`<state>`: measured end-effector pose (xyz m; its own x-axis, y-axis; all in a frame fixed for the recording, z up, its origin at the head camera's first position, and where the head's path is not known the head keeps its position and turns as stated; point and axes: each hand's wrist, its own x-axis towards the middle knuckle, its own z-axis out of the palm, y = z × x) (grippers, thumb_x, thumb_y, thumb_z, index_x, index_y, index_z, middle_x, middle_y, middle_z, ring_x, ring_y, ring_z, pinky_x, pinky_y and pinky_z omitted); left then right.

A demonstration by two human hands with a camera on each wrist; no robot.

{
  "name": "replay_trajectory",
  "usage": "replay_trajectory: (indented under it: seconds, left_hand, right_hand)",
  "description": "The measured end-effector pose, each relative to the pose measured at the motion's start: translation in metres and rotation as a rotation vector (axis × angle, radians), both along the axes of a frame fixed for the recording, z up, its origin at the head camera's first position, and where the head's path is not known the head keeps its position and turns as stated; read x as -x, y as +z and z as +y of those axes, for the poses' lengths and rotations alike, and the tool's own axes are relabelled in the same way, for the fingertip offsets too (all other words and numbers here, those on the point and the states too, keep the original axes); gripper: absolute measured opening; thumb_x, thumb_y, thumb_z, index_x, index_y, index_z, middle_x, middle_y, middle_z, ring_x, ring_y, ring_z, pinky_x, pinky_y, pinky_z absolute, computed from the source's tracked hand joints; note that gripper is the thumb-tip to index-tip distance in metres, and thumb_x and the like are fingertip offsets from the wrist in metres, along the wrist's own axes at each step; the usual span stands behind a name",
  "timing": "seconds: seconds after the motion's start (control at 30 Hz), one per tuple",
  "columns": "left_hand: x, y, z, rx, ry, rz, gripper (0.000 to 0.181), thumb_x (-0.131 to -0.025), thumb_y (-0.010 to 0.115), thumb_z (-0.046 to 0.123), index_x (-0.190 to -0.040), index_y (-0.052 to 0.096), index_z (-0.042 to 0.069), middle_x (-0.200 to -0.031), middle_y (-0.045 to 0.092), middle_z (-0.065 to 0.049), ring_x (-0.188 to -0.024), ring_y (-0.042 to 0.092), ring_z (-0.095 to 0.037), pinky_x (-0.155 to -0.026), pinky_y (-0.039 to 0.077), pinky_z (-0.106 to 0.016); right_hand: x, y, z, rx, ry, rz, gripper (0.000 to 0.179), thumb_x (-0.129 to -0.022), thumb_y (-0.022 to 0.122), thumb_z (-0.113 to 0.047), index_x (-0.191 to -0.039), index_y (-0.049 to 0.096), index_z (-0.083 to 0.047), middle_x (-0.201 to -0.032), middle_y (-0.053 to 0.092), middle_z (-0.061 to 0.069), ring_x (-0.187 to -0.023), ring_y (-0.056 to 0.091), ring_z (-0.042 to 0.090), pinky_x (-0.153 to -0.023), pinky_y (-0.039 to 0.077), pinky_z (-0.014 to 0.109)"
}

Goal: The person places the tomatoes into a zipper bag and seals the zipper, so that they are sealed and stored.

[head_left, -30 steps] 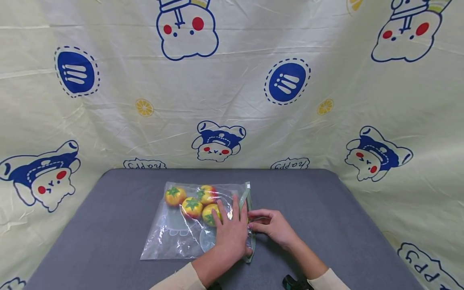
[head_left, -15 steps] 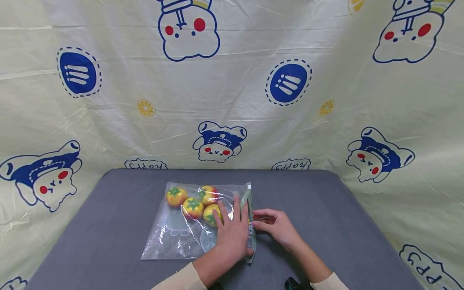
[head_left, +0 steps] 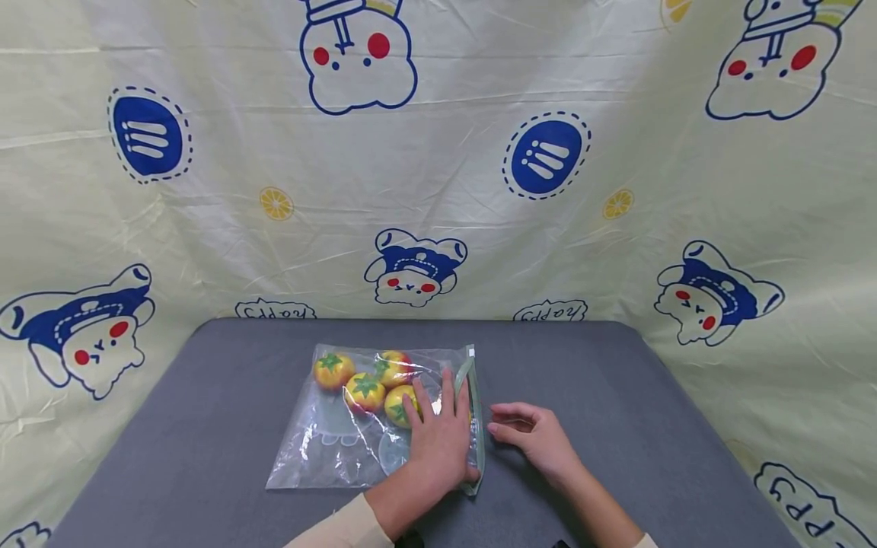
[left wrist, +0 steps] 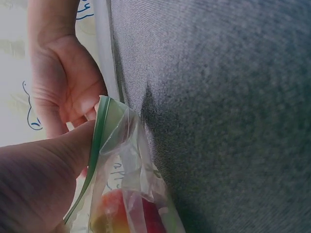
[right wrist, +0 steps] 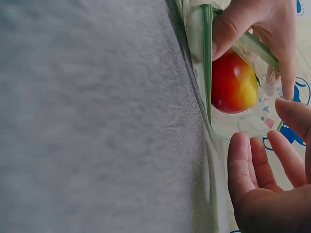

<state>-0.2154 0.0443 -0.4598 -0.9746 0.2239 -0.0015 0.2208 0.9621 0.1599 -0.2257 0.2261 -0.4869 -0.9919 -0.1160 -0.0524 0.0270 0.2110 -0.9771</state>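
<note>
A clear zip bag (head_left: pixel 291 460) lies flat on the grey table, its green-edged mouth (right wrist: pixel 207 63) to the right. Inside are several red-and-yellow fruits (head_left: pixel 365 393) with green leafy tops. My left hand (head_left: pixel 441 445) rests on the bag by its mouth, fingers spread and straight, thumb at the green zip strip (left wrist: pixel 99 126). In the right wrist view the mouth gapes, with one fruit (right wrist: pixel 235 82) showing just inside. My right hand (head_left: pixel 541 441) hovers to the right, apart from the bag, fingers loosely bent and holding nothing.
The grey table (head_left: pixel 205 426) reaches back to a pale cloth (head_left: pixel 479 259) printed with cartoon bears and orange slices. A dark object, partly out of frame, sits by the right forearm at the bottom edge.
My right hand has moved right, from the bag's zip edge to a small distance away from it. The left hand and the bag have stayed in place.
</note>
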Motion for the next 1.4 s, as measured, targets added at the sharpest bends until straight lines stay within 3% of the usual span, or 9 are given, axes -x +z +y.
replay_trajectory:
  seconds: [0.3,0.53,0.77,0.97,1.17,1.4]
  left_hand:
    - [0.002,0.001,0.000,-0.025,0.002,-0.038,0.132,-0.059,0.095,0.058,-0.164,0.023,0.021,-0.174,0.009,-0.012,-0.153,0.009,-0.059,-0.120,0.016,-0.072]
    - [0.002,0.002,0.001,-0.031,0.006,-0.025,0.132,-0.059,0.094,0.060,-0.164,0.023,0.020,-0.173,0.010,-0.013,-0.152,0.010,-0.060,-0.120,0.016,-0.072]
    - [0.005,0.005,0.002,-0.080,0.004,-0.037,0.129,-0.062,0.093,0.059,-0.163,0.024,0.020,-0.173,0.012,-0.013,-0.153,0.009,-0.059,-0.121,0.013,-0.072]
    - [0.007,0.007,0.002,-0.103,-0.002,-0.043,0.122,-0.068,0.090,0.058,-0.163,0.025,0.018,-0.172,0.015,-0.015,-0.153,0.011,-0.059,-0.121,0.014,-0.072]
    - [0.009,0.011,0.002,-0.128,0.012,-0.033,0.113,-0.075,0.085,0.059,-0.163,0.027,0.016,-0.171,0.018,-0.015,-0.152,0.014,-0.058,-0.121,0.015,-0.071]
    - [0.010,0.016,0.003,-0.163,0.025,-0.045,0.103,-0.083,0.080,0.056,-0.162,0.028,0.016,-0.171,0.020,-0.015,-0.153,0.014,-0.058,-0.122,0.016,-0.070]
  right_hand:
    - [-0.018,0.002,0.003,0.020,-0.036,-0.092,0.051,-0.089,0.080,-0.012,-0.130,0.061,0.013,-0.117,0.073,0.023,-0.094,0.073,0.009,-0.081,0.061,0.025]
    - [-0.028,0.002,0.001,0.035,-0.060,-0.166,0.059,-0.087,0.082,-0.014,-0.134,0.058,0.011,-0.119,0.072,0.021,-0.096,0.072,0.012,-0.081,0.061,0.027]
    - [-0.038,0.002,0.002,0.072,0.011,-0.201,0.072,-0.089,0.080,-0.015,-0.144,0.044,0.014,-0.124,0.069,0.024,-0.097,0.072,0.012,-0.084,0.061,0.031]
    - [-0.044,0.003,0.000,0.116,0.076,-0.282,0.077,-0.090,0.080,-0.019,-0.145,0.039,0.017,-0.114,0.072,0.014,-0.094,0.072,0.012,-0.084,0.062,0.033]
    - [-0.050,0.004,-0.006,0.186,0.145,-0.318,0.078,-0.089,0.081,-0.017,-0.141,0.037,0.022,-0.103,0.073,0.005,-0.089,0.074,0.011,-0.082,0.062,0.030]
    - [-0.054,0.004,-0.015,0.160,0.164,-0.311,0.074,-0.088,0.082,-0.018,-0.136,0.042,0.022,-0.097,0.076,0.005,-0.085,0.075,0.014,-0.079,0.063,0.032]
